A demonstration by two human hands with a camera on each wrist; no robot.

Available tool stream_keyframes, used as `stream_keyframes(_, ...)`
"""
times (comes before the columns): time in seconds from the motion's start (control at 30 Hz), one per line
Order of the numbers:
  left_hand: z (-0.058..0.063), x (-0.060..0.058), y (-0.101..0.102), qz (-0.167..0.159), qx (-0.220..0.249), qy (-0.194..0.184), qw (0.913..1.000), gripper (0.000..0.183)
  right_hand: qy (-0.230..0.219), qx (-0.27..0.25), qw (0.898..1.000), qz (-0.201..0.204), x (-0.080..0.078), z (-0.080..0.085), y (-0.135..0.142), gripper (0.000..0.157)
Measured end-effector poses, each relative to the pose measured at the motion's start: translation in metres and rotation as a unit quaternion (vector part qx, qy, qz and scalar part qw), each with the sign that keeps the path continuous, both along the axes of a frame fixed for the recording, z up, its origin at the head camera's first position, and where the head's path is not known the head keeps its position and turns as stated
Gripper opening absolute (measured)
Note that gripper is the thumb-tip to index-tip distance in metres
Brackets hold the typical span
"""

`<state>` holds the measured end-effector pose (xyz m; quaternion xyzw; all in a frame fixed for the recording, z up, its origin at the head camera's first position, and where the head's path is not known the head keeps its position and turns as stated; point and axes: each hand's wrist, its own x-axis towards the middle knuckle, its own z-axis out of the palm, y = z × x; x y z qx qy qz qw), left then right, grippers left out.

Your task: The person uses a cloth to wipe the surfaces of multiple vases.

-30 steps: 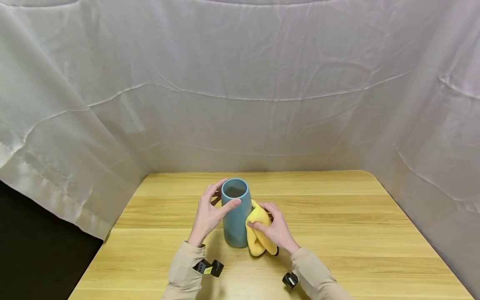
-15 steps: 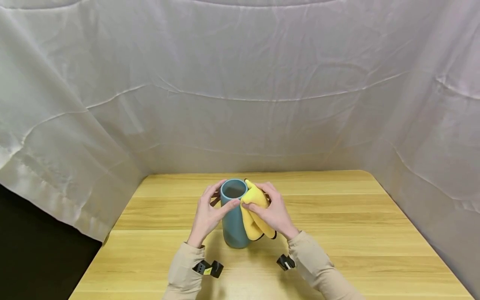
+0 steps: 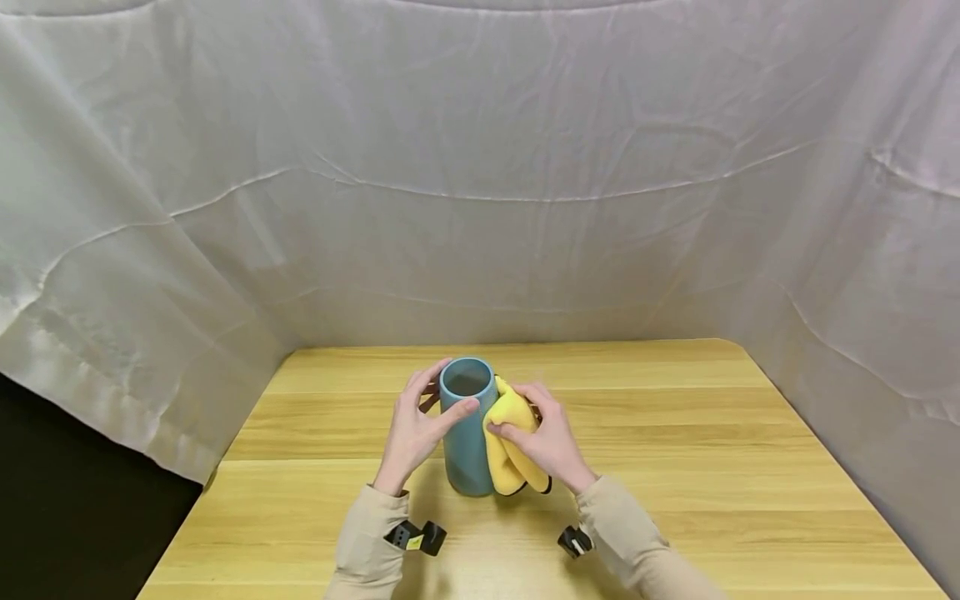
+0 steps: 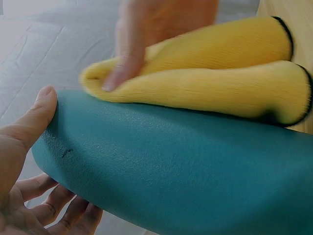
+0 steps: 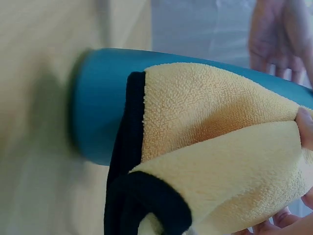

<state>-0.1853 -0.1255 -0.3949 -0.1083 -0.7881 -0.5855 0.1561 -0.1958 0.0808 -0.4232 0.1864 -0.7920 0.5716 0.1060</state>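
Note:
A tall blue vase [image 3: 467, 450] with a round open mouth stands upright on the wooden table. My left hand [image 3: 414, 427] grips it near the rim, thumb across the front and fingers round the far left side. In the left wrist view a small dark mark shows on the vase wall [image 4: 171, 156] near that thumb. My right hand [image 3: 551, 437] holds a folded yellow cloth [image 3: 512, 425] with black edging, thumb on the near side. The cloth lies against the vase's right side. In the right wrist view the cloth [image 5: 220, 161] covers much of the vase [image 5: 100, 107].
The wooden table [image 3: 712, 467] reaches out on both sides of the vase. Pale grey curtain [image 3: 510, 250] hangs behind it and along both sides. A dark area [image 3: 67, 500] lies beyond the table's left edge. Each sleeve carries a small black wrist camera [image 3: 432, 538].
My right hand slid the cloth up the vase's side to near the rim, then partway back down. The left hand keeps its grip, and the vase stays almost where it was.

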Motion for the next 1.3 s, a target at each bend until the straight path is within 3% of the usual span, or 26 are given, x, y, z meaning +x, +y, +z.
stream_keyframes(0.33, 0.000, 0.000, -0.001, 0.000, -0.002, 0.001, 1.0000, 0.064, -0.051, 0.020, 0.998, -0.017, 0.002, -0.040, 0.004, 0.051)
stream_keyframes(0.83, 0.001, 0.000, 0.000, 0.000, -0.002, 0.002, 1.0000, 0.063, -0.051, 0.017, 0.998, -0.019, 0.002, -0.043, 0.005, 0.051)
stream_keyframes(1.0, 0.001, 0.000, 0.000, 0.002, 0.003, -0.004, 1.0000, 0.063, -0.024, 0.001, 1.000, -0.011, 0.001, -0.030, 0.003, 0.050)
stream_keyframes(1.3, 0.000, 0.000, 0.000, 0.000, -0.001, 0.000, 1.0000, 0.064, 0.066, -0.019, 0.998, 0.002, 0.000, 0.018, -0.006, 0.049)
